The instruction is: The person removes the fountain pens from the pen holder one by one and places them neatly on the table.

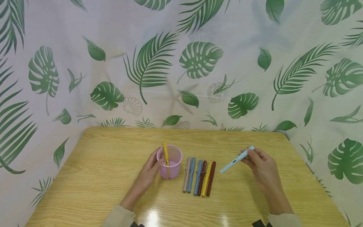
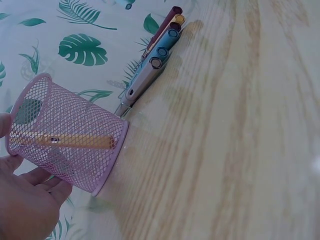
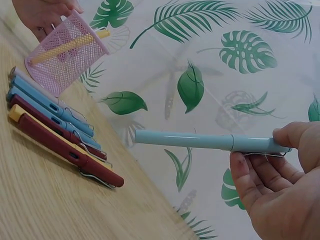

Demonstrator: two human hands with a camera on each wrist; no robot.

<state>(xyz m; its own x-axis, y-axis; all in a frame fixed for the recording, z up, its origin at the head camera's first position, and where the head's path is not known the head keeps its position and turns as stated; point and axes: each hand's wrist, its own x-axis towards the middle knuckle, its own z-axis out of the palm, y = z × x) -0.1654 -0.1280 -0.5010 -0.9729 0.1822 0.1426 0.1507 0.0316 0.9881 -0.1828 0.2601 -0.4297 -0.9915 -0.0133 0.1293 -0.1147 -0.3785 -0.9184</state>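
My right hand [image 1: 262, 167] pinches a light blue pen [image 1: 234, 162] by its capped end, above the table to the right of the other pens. In the right wrist view the pen [image 3: 185, 140] lies nearly level, its clip facing down toward the fingers. My left hand [image 1: 148, 171] grips the side of a pink mesh pen cup [image 1: 175, 171], which stands upright on the table. One yellow pen [image 1: 165, 151] leans inside the cup, its end sticking out over the rim. Through the mesh, the left wrist view shows that pen's lower end [image 2: 95, 141].
Right of the cup lies a row of several pens: a greyish one [image 1: 186, 176], blue ones [image 1: 191, 175], dark red ones [image 1: 211, 179] and a yellow one [image 1: 206, 180]. The wooden table [image 1: 113, 145] ends at a leaf-print cloth [image 1: 204, 104] behind.
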